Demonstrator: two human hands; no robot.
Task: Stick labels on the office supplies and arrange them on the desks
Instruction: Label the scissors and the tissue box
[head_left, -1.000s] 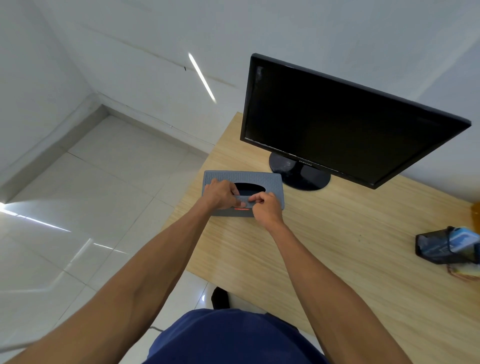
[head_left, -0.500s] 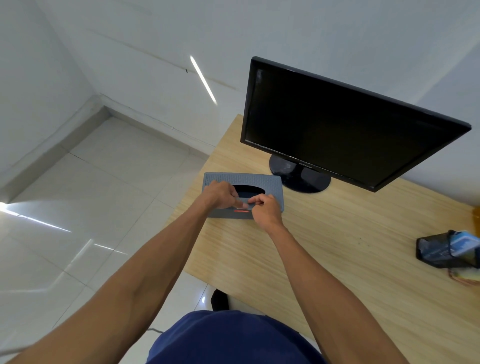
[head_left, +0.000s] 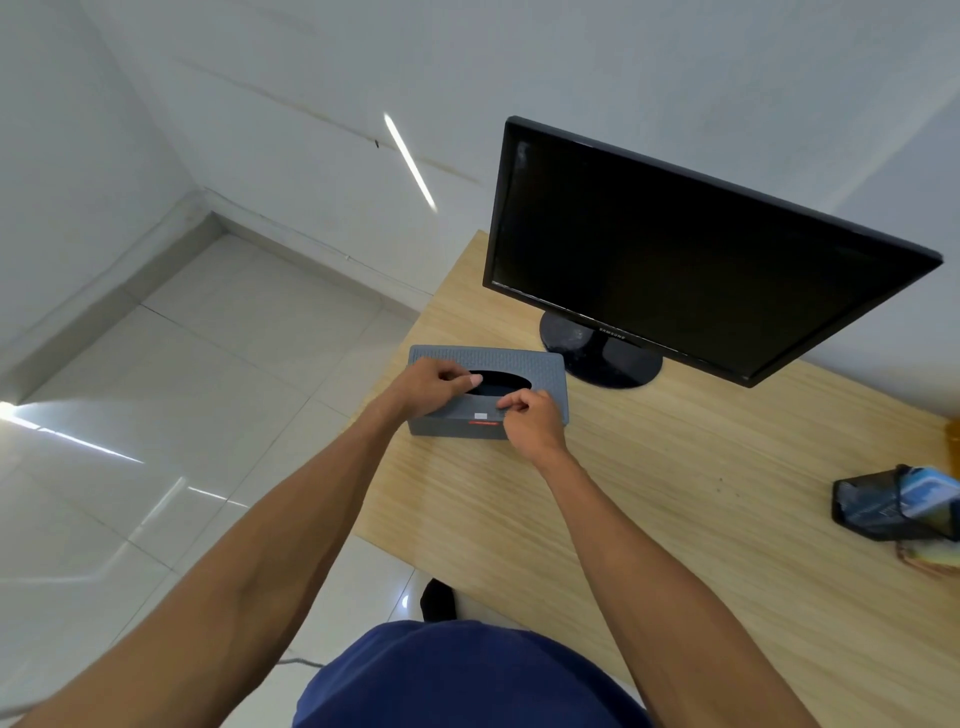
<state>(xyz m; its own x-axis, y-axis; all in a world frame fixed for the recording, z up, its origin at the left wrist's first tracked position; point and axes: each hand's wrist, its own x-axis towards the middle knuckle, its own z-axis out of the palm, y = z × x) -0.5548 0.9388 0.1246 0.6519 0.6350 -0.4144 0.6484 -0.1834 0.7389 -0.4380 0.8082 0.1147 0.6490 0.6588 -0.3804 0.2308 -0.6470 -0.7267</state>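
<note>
White label (head_left: 480, 415) on the tissue box's (head_left: 545, 369) near face lies just left of the right hand (head_left: 531, 422), whose fingertips are pinched together on nothing I can make out. The left hand (head_left: 431, 387) rests curled on the box top.

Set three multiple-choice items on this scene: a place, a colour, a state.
1. Where is the grey rectangular tissue box? A) floor B) light wooden desk, by the black flat-screen monitor C) atop that monitor
2. What colour is the small label on the box's front edge? A) white B) green C) blue
3. The monitor's screen is: A) dark B) showing a picture C) face down
Answers: 1 B, it rests on the wood; 2 A, a white patch; 3 A, the upright screen is blank.
</note>
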